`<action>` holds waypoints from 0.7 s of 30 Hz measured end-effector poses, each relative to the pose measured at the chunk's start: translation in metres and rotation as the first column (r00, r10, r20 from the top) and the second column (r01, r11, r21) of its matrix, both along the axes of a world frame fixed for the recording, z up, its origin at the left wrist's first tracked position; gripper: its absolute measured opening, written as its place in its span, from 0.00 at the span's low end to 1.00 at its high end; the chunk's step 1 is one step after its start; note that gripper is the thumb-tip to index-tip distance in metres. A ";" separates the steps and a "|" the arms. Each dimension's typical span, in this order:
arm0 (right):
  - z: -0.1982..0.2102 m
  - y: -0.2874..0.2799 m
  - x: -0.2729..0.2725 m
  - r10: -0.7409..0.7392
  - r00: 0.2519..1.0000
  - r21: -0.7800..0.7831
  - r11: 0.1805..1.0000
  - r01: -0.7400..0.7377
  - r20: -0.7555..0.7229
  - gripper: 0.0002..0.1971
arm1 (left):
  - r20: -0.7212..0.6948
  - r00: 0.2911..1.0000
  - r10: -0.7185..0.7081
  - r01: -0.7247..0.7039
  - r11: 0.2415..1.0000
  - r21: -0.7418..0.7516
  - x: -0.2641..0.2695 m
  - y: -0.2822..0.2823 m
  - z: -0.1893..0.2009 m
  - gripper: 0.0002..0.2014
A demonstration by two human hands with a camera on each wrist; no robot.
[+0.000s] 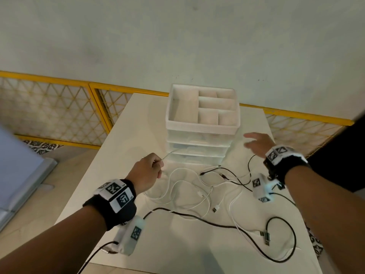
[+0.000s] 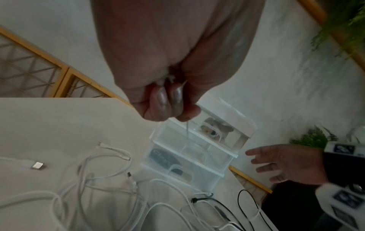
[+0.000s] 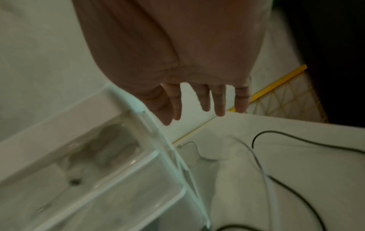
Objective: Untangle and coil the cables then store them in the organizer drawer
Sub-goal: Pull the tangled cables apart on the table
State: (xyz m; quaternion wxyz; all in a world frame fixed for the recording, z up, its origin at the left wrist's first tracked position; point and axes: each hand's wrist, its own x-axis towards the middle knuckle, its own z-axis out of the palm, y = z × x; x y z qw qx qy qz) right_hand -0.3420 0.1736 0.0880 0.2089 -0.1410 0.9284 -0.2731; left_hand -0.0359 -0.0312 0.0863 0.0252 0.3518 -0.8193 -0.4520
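A translucent organizer (image 1: pixel 201 123) with stacked drawers and an open top tray stands at the back of the white table (image 1: pixel 138 119). In front of it lie tangled white cables (image 1: pixel 187 190) and a long black cable (image 1: pixel 217 220). My left hand (image 1: pixel 159 168) is curled and pinches a thin white cable (image 2: pixel 187 129) that runs up toward the drawers. Curled fingers (image 2: pixel 164 103) show in the left wrist view. My right hand (image 1: pixel 249 140) hovers with fingers spread beside the organizer's right side (image 3: pixel 98 156) and holds nothing; its straight fingers (image 3: pixel 205 101) show in the right wrist view.
A yellow lattice fence (image 1: pixel 59 107) runs behind the table. USB plugs (image 1: pixel 265 237) lie near the front right edge. A second black cable (image 3: pixel 296 140) loops at the right. Green plants (image 2: pixel 314 137) stand beyond the table. A grey panel (image 1: pixel 17 175) is at the left.
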 end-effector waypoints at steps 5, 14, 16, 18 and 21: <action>0.004 -0.005 0.075 0.011 0.982 -0.142 0.989 -0.038 -0.187 0.11 | -0.077 0.997 -0.014 0.023 0.994 0.110 -0.001 -0.007 0.010 0.06; -0.014 -0.052 0.181 0.436 0.890 -0.077 0.891 -0.448 -0.134 0.07 | -0.044 0.933 -0.358 0.343 0.919 -0.192 0.016 0.001 0.023 0.12; -0.019 -0.043 0.166 0.293 0.929 -0.073 0.946 -0.316 -0.225 0.05 | 0.018 0.951 -0.308 0.305 0.928 -0.212 0.034 -0.011 0.016 0.11; -0.025 -0.032 0.161 0.211 0.934 -0.138 0.956 -0.259 -0.289 0.22 | 0.067 0.970 -0.234 0.242 0.950 -0.198 0.052 -0.019 0.003 0.09; -0.038 -0.025 0.187 0.276 0.913 -0.173 0.926 -0.336 -0.300 0.43 | 0.108 0.991 -0.078 0.092 0.988 -0.127 0.071 -0.026 -0.020 0.08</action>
